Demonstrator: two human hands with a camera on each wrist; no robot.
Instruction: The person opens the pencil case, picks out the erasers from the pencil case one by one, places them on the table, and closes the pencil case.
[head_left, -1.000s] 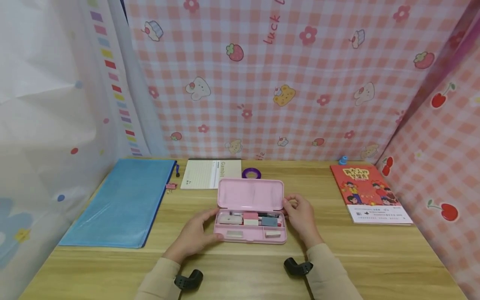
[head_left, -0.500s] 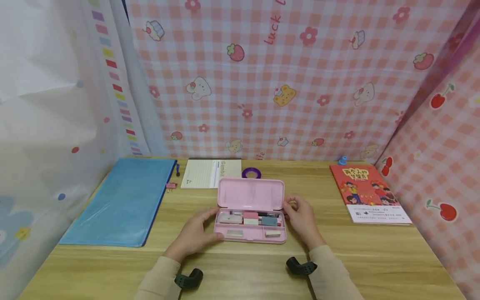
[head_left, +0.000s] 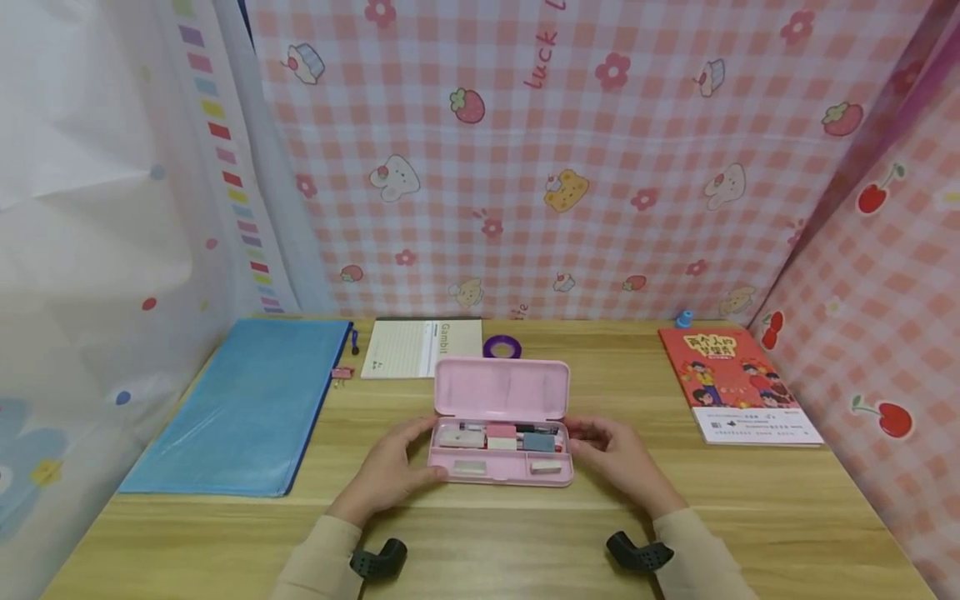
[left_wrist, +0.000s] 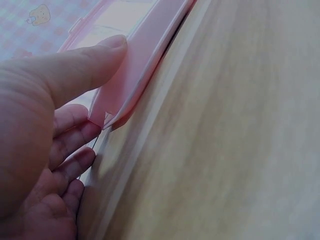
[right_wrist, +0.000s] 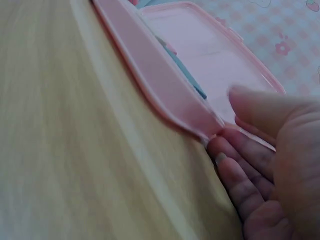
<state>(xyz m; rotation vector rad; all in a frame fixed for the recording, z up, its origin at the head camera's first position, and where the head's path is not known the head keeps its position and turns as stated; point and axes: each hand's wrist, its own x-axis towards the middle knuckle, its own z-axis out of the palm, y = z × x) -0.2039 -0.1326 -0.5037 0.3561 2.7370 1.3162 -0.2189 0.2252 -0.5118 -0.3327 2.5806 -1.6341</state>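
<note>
A pink pencil case [head_left: 498, 477] lies open mid-table, its lid [head_left: 501, 389] standing up at the back. Inside are erasers, pens and small pink and blue blocks. My left hand [head_left: 390, 467] holds the case's left end: the thumb [left_wrist: 85, 70] presses on the front rim and the fingers lie along the end wall of the case [left_wrist: 135, 65]. My right hand [head_left: 618, 454] lies at the right end, where its fingertips [right_wrist: 225, 147] touch the corner of the case [right_wrist: 165, 85]. Its thumb sits above the rim.
A blue zip folder [head_left: 240, 404] lies at the left and a lined notepad [head_left: 420, 346] and a purple tape ring [head_left: 502, 345] behind the case. A red book [head_left: 738, 383] is at the right. Patterned curtains close the table's back and sides.
My right hand has dropped from the lid's right edge to the base's right end, and its wrist has swung outward. The left hand and the case have stayed put.
</note>
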